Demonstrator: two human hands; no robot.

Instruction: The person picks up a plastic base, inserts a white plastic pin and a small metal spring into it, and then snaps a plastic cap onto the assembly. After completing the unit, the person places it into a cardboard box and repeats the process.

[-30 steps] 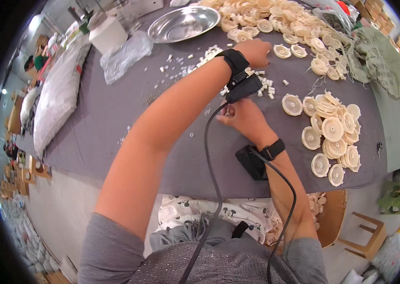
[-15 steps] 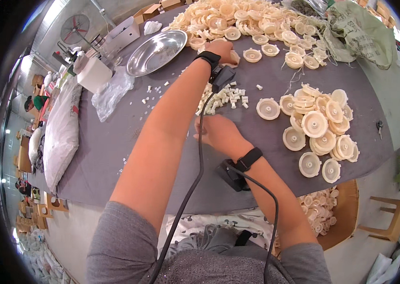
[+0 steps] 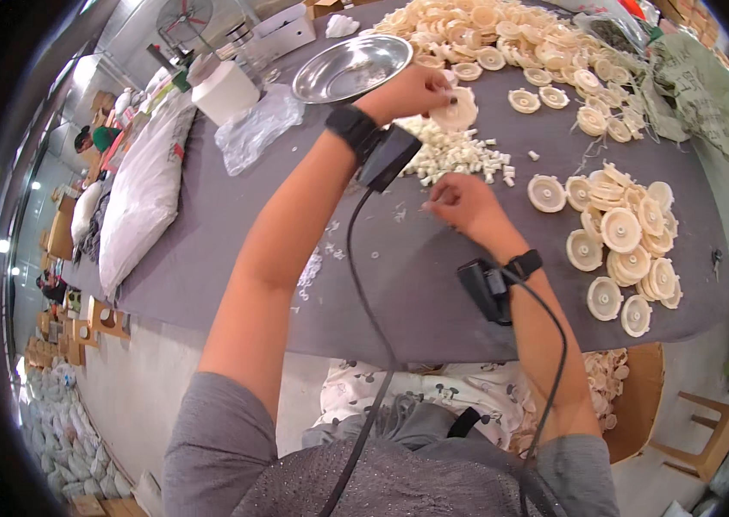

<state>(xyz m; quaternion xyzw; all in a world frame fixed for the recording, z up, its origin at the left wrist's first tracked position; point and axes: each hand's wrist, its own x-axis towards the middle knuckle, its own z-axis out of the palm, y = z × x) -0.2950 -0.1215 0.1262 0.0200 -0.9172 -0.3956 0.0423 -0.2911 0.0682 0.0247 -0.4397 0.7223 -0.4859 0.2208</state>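
My left hand (image 3: 412, 91) pinches the edge of a round cream plastic cap (image 3: 459, 110), held tilted over a heap of small white plugs (image 3: 459, 155). Just nearer to me than that heap is my right hand (image 3: 473, 209), its fingers curled together; whether a small part sits between them, I cannot make out. Each wrist wears a black strap with a cabled black device. To the right lies a pile of similar round caps (image 3: 621, 230), each with a small centre stub. A larger heap of cream caps (image 3: 502, 30) covers the far side of the table.
A shiny metal dish (image 3: 343, 76) stands at the far left, with a clear plastic bag (image 3: 256, 129) and white container (image 3: 222, 90) beside it. Tiny clear rings (image 3: 311, 269) lie on the grey tabletop (image 3: 218, 250). A cardboard box (image 3: 640, 405) of parts stands below the right edge.
My left hand has come back from the far heap with a cream cap, now above the white plugs. My right hand stays near the plugs, and the view has shifted left.
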